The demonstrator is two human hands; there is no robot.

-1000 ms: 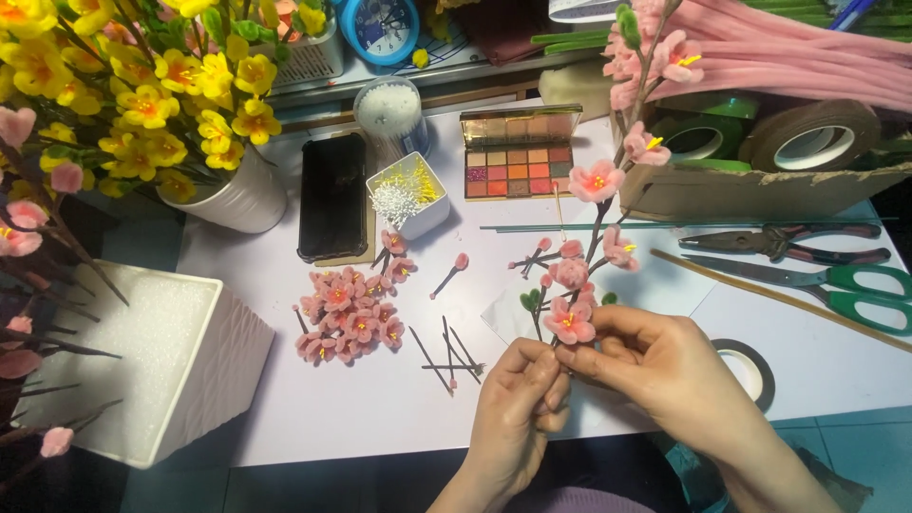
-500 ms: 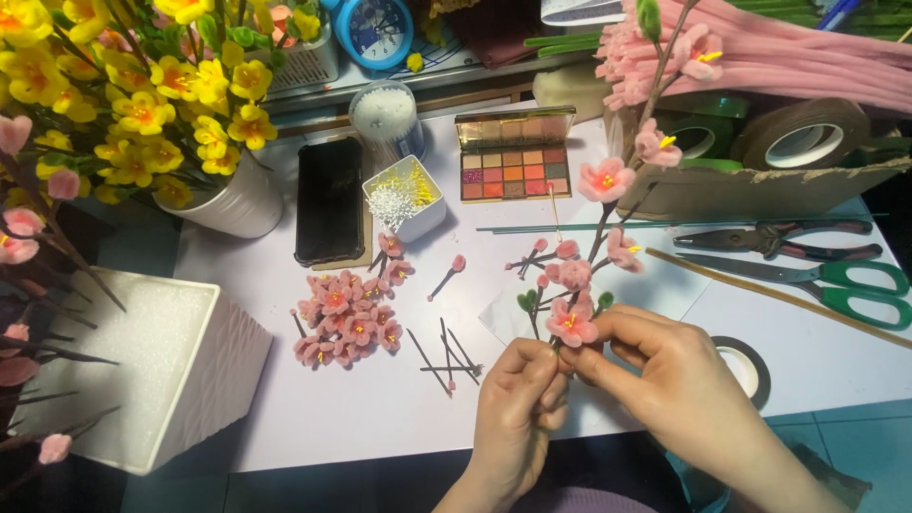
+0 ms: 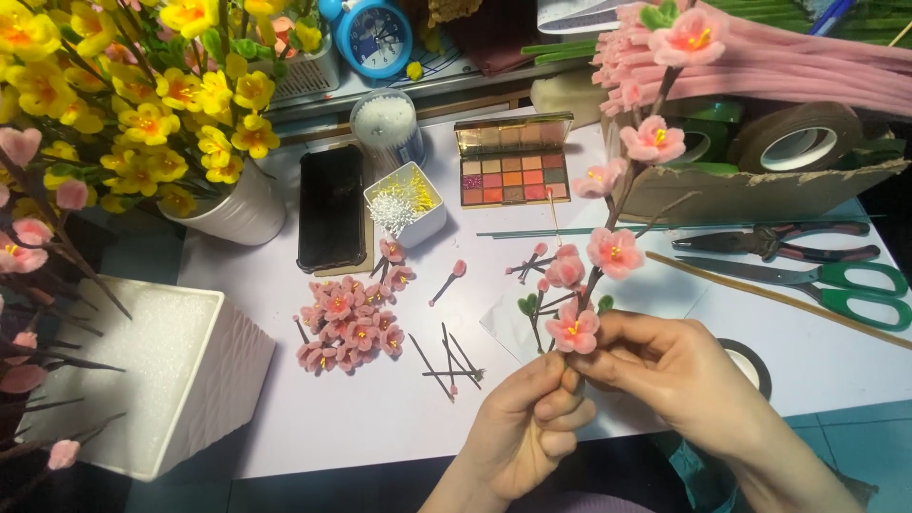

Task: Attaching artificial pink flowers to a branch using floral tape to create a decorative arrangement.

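Two bare hands meet near the front edge of the white table (image 3: 313,418), both pinching the lower stem of a flower branch (image 3: 608,214). The left hand (image 3: 527,427) has its fingers curled, thumb and forefinger closed on the stem just under the lowest pink blossom (image 3: 573,330). The right hand (image 3: 665,366) pinches the same spot from the other side, its fingertips touching those of the left. The branch rises tilted away to the right, carrying more pink blossoms up its length, and reaches toward the table's far right corner.

Just left of the hands lie loose dark stem pieces (image 3: 446,356), and beyond them a heap of pink flowers (image 3: 350,318). A roll of tape (image 3: 750,366) lies partly hidden behind the right wrist. Along the right edge rest green-handled scissors (image 3: 817,285) and dark pliers (image 3: 774,242). Farther back stand a colour palette (image 3: 513,161), a small white tub of yellow-tipped stamens (image 3: 407,201) and a black phone (image 3: 331,207). At the far left corner stands a white pot of yellow flowers (image 3: 233,204); a white ribbed box (image 3: 152,375) stands at the near left.
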